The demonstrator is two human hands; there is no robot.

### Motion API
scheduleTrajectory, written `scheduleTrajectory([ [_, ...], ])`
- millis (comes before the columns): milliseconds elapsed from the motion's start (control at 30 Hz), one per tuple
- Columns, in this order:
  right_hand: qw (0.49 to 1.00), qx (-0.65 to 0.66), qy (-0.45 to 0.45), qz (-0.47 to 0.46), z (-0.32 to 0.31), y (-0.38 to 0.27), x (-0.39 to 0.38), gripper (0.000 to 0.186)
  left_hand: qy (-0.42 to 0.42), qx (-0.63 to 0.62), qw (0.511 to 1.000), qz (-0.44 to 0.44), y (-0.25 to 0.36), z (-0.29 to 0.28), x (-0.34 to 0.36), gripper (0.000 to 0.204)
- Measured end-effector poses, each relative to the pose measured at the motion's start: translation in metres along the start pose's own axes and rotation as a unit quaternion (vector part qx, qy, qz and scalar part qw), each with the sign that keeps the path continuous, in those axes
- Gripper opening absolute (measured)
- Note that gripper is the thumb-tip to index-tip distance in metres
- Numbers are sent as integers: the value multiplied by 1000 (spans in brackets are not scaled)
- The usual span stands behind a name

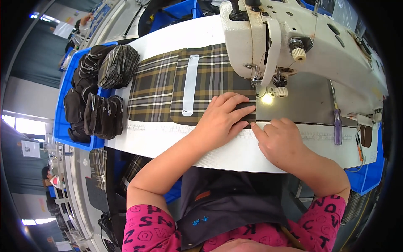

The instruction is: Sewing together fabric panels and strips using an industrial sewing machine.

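Note:
Dark plaid fabric (153,90) with brown, black and white lines lies on the white sewing table. A pale strip (191,86) rests on its upper panel. My left hand (224,117) is open, palm down, with fingers spread over the fabric's right end, just below the needle area. Close beside it, my right hand (281,140) touches the fabric's lower right corner with one outstretched finger. The other right fingers are bent, and their tips are partly hidden; I see nothing held in them. The white sewing machine (289,38) stands above, its lamp lighting the metal plate (304,101).
A blue bin (95,145) at the left holds several small dark zippered pouches (103,115) and a plaid bundle (119,66). A purple-handled screwdriver (337,126) and an orange tool (359,152) lie right. Ruler markings run along the table (147,140). Other people sit far left.

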State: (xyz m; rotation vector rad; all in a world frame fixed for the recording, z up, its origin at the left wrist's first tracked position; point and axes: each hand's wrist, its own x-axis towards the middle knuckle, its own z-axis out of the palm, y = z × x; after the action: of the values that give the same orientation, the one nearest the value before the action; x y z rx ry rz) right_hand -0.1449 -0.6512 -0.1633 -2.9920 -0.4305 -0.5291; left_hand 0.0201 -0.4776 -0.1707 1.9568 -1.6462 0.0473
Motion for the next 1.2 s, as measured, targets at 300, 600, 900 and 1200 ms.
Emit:
scheduleTrajectory([
  [300,1000,-17,-8,14,1,6,3,39,-38,-15,999,-25,-9,-3,7,49],
  [600,998,-26,-1,60,8,19,13,45,-29,-49,998,-40,-31,-3,27,36],
  [900,994,-71,-15,84,12,27,19,56,-51,-31,996,-71,-51,-4,45,29],
  [1200,994,-46,-8,100,15,30,21,53,-13,15,998,-52,-77,7,56,38],
])
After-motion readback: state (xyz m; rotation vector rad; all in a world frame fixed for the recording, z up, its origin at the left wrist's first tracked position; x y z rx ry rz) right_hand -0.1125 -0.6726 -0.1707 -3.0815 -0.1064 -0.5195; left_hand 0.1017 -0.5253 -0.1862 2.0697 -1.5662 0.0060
